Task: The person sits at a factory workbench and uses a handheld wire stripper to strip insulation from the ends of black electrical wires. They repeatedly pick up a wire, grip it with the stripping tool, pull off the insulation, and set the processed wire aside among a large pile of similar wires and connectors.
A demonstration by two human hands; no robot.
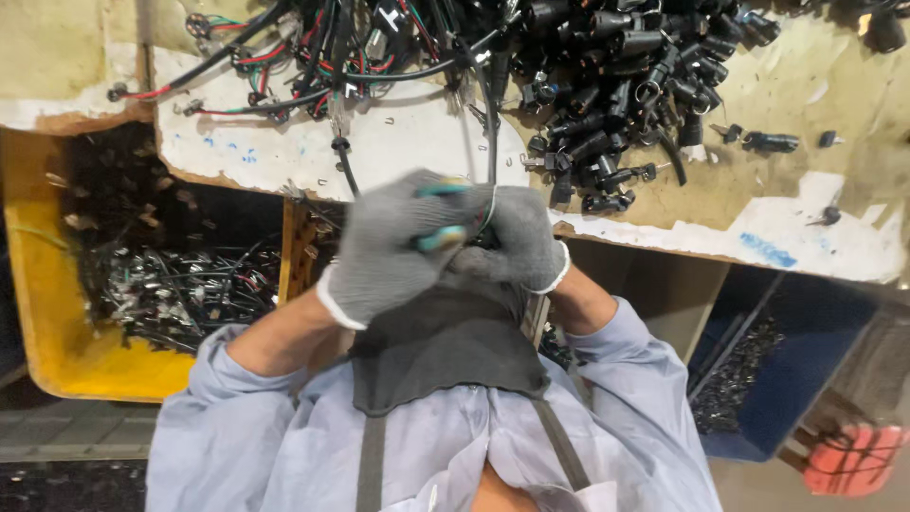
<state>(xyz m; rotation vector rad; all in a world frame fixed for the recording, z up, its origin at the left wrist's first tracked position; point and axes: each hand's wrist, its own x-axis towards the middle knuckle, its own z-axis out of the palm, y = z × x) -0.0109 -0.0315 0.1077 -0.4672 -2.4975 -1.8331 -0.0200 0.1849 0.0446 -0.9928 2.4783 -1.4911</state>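
Observation:
Both my hands wear grey knit gloves and meet close to my chest, at the near edge of the workbench [398, 142]. My left hand [389, 248] is closed around a tool with teal handles [438, 239], blurred by motion. My right hand [517, 242] pinches a black cable [490, 114] that runs up from my fingers to the tangle of wires on the bench. What sits between the two hands is hidden by the gloves.
A heap of black connectors [626, 85] lies on the bench at upper right, and red, green and black wires [313, 57] at upper middle. A yellow bin [57, 341] of scrap stands lower left, a blue bin [806, 360] lower right.

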